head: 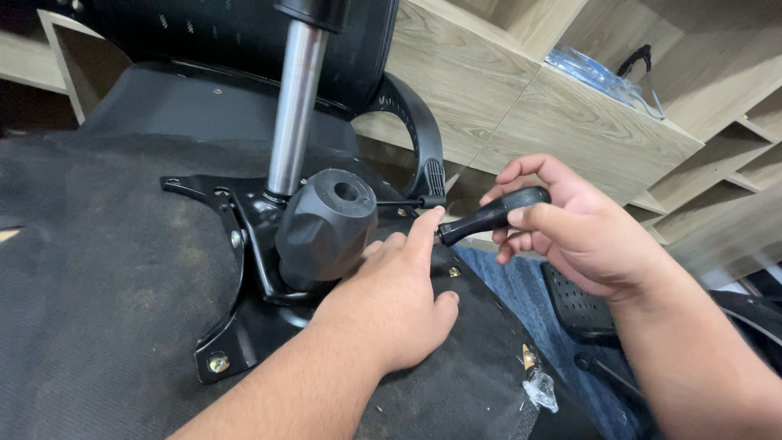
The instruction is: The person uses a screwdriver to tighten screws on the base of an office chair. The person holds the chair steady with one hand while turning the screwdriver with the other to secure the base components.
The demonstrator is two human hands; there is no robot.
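The right hand (570, 232) grips a screwdriver's ribbed black handle (493, 213), stiff and sure to hold. The left hand (399, 297) lies open, forefinger steadying its shaft beside the upturned seat's metal plate (244, 326).

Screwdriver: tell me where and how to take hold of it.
Grip the screwdriver by its black ribbed handle, coming from the right, where the right hand already wraps it. The shaft end points left toward the chair's metal plate, with the left hand steadying it.
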